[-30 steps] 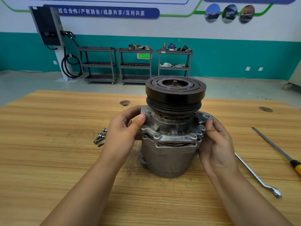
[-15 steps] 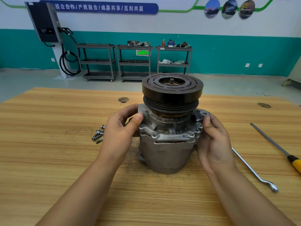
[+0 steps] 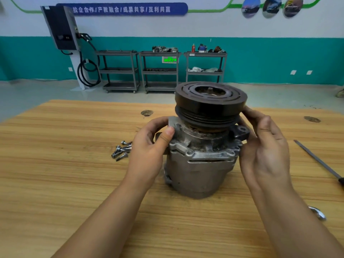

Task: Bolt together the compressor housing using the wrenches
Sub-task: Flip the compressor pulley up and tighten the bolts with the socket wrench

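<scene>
**Both hands on the compressor, bolts loose beside it**

Nearest on my feed, the ring end of a wrench (image 3: pixel 317 213) pokes out from under the right forearm; the rest is hidden. The compressor (image 3: pixel 201 170) stands upright at the middle of the wooden table (image 3: pixel 55 164), with its black pulley (image 3: pixel 210 103) on top.

The left hand (image 3: pixel 149 146) grips the housing's upper flange, thumb pressed on the front and fingers wrapped behind. The right hand (image 3: pixel 266 146) cups the other side, its fingers curled round the pulley's grooved rim and its palm close to the flange.

A small heap of bolts (image 3: pixel 122 149) lies on the table just left of the left hand. A screwdriver (image 3: pixel 316 161) lies at an angle well to the right, its handle cut off by the edge.

Beyond the table I see three grey carts (image 3: pixel 119 69) against a teal wall. A green exit sign (image 3: pixel 169 59) glows between them. A dark box with a coiled cable (image 3: pixel 61 28) stands at the left. Above, a blue banner (image 3: pixel 121 9) reads 校企合作/产教融合/成果共享/互利共赢.
</scene>
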Available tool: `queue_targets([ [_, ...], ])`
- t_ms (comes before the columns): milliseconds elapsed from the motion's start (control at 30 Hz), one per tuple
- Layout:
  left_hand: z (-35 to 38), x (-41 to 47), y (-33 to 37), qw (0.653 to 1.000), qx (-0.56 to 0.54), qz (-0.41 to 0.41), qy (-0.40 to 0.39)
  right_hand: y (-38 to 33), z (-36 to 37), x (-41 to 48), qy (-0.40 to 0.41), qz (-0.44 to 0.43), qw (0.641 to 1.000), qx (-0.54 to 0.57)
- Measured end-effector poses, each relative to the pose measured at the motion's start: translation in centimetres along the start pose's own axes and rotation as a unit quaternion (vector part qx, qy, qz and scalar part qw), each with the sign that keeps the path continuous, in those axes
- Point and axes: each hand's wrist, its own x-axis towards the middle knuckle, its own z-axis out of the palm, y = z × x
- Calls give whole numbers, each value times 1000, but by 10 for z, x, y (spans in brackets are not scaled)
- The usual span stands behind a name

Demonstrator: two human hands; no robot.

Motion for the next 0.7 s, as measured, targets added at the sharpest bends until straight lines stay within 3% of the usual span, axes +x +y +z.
queue_targets([
  [133,-4,2,-2,1000,-7,-8,-9,11,-1,-2,15,38,999,-12],
  [367,-9,5,-5,999,-26,-32,-13,35,-5,-14,25,-28,999,-37],
  [500,-8,4,-5,997,-53,-53,-1,37,-7,-19,43,-49,992,-107],
  [700,-6,4,-2,997,-61,-45,9,31,-5,-12,26,-33,993,-108],
])
